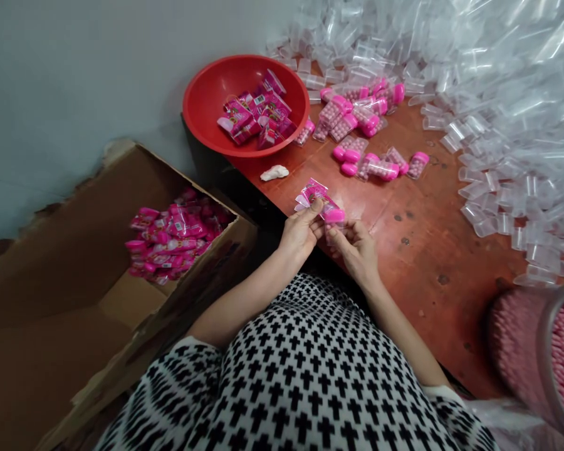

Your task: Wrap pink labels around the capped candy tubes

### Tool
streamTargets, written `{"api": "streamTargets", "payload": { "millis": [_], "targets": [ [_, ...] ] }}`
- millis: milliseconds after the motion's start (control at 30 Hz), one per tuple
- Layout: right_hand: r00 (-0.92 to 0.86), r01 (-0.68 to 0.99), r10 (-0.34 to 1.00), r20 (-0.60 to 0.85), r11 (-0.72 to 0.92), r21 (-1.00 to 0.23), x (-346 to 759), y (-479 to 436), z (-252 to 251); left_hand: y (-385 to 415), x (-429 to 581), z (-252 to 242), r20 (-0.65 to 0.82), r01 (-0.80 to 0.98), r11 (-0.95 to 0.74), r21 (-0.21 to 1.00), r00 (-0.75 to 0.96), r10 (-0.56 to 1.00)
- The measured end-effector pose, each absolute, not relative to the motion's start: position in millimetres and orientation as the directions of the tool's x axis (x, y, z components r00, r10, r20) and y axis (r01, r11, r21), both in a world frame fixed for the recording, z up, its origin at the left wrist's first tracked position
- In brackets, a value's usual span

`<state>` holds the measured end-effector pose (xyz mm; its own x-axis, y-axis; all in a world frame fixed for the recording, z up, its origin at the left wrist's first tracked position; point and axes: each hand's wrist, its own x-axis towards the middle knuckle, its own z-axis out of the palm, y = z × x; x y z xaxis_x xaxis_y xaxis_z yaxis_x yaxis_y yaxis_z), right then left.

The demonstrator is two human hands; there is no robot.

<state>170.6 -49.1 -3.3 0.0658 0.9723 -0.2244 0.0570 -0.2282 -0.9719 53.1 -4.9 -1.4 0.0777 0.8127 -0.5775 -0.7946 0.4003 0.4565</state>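
Note:
My left hand (pixel 299 237) is closed, its thumb pressed on some pink printed wrappers (pixel 313 190). Close beside them is a clear candy tube with a bright pink cap (pixel 333 215). My right hand (pixel 361 252) pinches the tube's lower part between thumb and fingers. How far the tube and the wrappers overlap is hidden by my fingers. Both hands are together over the table's near edge. Beyond them on the table lie several capped tubes of pink candy balls (pixel 383 169).
A red bowl (pixel 202 125) with pink wrappers stands at the table's corner, near a white lump (pixel 274 172). An open cardboard box (pixel 136 169) on the left holds wrapped tubes (pixel 178 232). Clear tubes (pixel 489 194) pile up right; a tub of pink balls (pixel 521 338) stands lower right.

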Motion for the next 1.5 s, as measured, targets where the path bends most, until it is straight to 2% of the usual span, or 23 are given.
{"api": "streamTargets", "payload": {
  "millis": [267, 500, 633, 800, 1033, 1200, 1300, 1500],
  "targets": [
    [-0.054, -0.048, 0.972, -0.228, -0.231, -0.972, 176, -46, -7, -2, 47, -5, -0.436, -0.662, 0.395, 0.636, 0.113, 0.893],
    [0.059, -0.051, 0.987, -0.153, -0.15, -0.987, 170, -44, -10, 2, 47, 0, -0.3, -0.593, 0.301, 0.747, 0.103, 0.948],
    [0.058, -0.103, 0.986, -0.157, -0.15, -0.983, 170, -42, -8, 1, 47, -3, -0.324, -0.552, 0.356, 0.754, 0.159, 0.933],
    [0.075, -0.087, 0.987, -0.144, -0.138, -0.987, 172, -39, -8, -1, 47, -4, -0.357, -0.509, 0.393, 0.766, 0.172, 0.918],
    [0.085, -0.308, 0.973, -0.216, -0.181, -0.934, 169, -32, -14, -5, 47, 0, -0.359, -0.483, 0.384, 0.787, 0.148, 0.922],
    [0.032, -0.163, 0.991, -0.128, -0.121, -0.979, 170, -35, -16, -6, 42, -3, -0.415, -0.517, 0.429, 0.741, 0.15, 0.897],
    [0.01, -0.143, 0.996, -0.085, -0.083, -0.986, 169, -37, -16, -5, 40, -4, -0.413, -0.536, 0.416, 0.735, 0.132, 0.901],
    [0.072, -0.322, 0.978, -0.197, -0.164, -0.932, 164, -37, -16, -11, 44, -3, -0.357, -0.465, 0.437, 0.77, 0.254, 0.899]
  ]
}}
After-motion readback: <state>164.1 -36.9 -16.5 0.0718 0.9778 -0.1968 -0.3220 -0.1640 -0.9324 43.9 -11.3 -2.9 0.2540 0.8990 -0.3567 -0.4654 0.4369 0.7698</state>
